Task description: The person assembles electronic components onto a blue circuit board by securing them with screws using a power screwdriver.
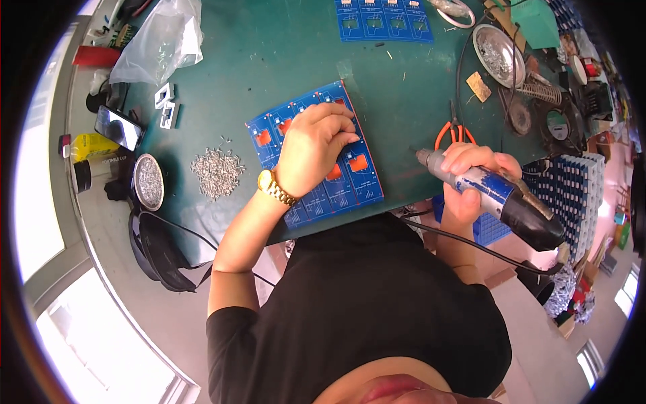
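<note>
A blue circuit board panel (363, 182) with orange-red patches lies tilted near the table's front edge. My left hand (313, 145), with a gold watch at the wrist, rests over its middle. The fingers are curled with thumb and forefinger together; whatever they pinch is hidden. Off the panel's right side, my right hand (464, 161) grips a power screwdriver (491, 192) with a blue and grey body and black rear end. Its tip points left toward the panel, apart from it. Left of the panel lies a loose heap of small silver screws (217, 174).
Pliers with orange handles (455, 131) lie beyond the screwdriver. Another blue board panel (385, 20) is at the back. Metal dishes of small parts stand at left (149, 182) and far right (498, 55). A phone (118, 126) leans at left; a black cable (484, 250) runs below the screwdriver.
</note>
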Available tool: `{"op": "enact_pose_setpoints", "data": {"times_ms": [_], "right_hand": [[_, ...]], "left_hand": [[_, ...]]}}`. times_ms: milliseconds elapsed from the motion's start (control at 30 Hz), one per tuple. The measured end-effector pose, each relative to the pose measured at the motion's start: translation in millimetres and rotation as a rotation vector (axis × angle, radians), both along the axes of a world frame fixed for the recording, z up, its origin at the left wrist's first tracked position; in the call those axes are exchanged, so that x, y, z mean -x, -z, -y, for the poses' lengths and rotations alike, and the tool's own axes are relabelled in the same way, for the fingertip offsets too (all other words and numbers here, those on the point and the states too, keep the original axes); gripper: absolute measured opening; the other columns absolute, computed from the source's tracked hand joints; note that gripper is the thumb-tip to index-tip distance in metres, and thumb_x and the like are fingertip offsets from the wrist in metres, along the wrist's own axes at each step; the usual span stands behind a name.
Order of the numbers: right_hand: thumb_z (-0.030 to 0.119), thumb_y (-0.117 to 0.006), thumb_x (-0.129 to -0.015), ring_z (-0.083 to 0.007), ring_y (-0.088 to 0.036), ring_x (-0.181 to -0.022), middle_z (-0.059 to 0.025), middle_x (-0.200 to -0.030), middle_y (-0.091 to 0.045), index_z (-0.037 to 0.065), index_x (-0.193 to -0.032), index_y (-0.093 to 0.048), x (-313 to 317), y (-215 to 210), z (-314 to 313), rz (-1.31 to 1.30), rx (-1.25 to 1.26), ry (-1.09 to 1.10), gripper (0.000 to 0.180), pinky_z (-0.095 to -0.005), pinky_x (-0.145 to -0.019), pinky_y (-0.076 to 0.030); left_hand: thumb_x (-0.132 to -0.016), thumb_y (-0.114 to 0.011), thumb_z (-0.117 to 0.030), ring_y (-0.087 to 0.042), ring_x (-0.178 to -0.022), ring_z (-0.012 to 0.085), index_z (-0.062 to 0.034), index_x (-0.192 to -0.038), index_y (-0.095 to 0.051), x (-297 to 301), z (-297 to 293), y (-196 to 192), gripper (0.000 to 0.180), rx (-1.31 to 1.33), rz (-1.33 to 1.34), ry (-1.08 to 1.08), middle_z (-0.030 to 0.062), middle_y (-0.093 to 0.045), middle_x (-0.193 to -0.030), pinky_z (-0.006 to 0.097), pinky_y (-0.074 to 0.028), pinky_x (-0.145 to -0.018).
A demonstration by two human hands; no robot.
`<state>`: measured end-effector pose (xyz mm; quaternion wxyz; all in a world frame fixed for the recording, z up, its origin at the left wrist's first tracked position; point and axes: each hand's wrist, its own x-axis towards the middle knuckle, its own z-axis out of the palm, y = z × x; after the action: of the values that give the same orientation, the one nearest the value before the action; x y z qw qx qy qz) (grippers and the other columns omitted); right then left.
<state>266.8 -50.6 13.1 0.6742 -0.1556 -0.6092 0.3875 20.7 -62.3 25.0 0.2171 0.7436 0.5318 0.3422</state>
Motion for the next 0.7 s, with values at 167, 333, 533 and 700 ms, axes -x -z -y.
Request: {"op": "enact_pose_setpoints", "data": {"times_ms": [167,333,533,700], "right_hand": [[0.02,-0.065,-0.087,-0.0245,-0.058,-0.069,-0.0144,-0.085,-0.059,0.008,-0.133,-0.031,3,-6,2,-0.103,-0.042,-0.059,0.058,-0.0388,-0.065,-0.049],[0.016,-0.064,-0.085,-0.0264,-0.058,-0.071,-0.015,-0.087,-0.06,0.008,-0.132,-0.032,12,-16,1,-0.115,-0.09,-0.141,0.058,-0.039,-0.064,-0.048],[0.01,-0.066,-0.082,-0.0275,-0.06,-0.072,-0.0155,-0.088,-0.061,0.009,-0.132,-0.031,17,-22,-6,0.02,-0.097,-0.244,0.061,-0.0416,-0.066,-0.049],[0.014,-0.069,-0.082,-0.0279,-0.061,-0.071,-0.015,-0.086,-0.061,0.009,-0.131,-0.032,27,-23,-3,0.005,-0.093,-0.325,0.062,-0.0417,-0.065,-0.049]], "left_hand": [[-0.072,-0.073,-0.003,-0.06,-0.091,0.0261,-0.0034,-0.08,-0.065,0,17,2,0.011,-0.004,-0.044,-0.025,0.0079,-0.065,-0.104,0.035,-0.049,-0.079],[-0.067,-0.074,-0.005,-0.057,-0.085,0.0263,-0.0027,-0.078,-0.065,3,21,9,0.014,-0.066,-0.009,-0.08,0.0072,-0.064,-0.099,0.037,-0.047,-0.076],[-0.067,-0.073,-0.005,-0.055,-0.087,0.0231,-0.0063,-0.079,-0.064,2,19,14,0.015,-0.164,-0.16,-0.07,0.0023,-0.062,-0.1,0.037,-0.043,-0.075],[-0.067,-0.073,-0.008,-0.055,-0.09,0.0216,-0.0082,-0.08,-0.063,1,22,13,0.016,-0.185,-0.208,-0.051,0.0005,-0.061,-0.098,0.037,-0.041,-0.077]]}}
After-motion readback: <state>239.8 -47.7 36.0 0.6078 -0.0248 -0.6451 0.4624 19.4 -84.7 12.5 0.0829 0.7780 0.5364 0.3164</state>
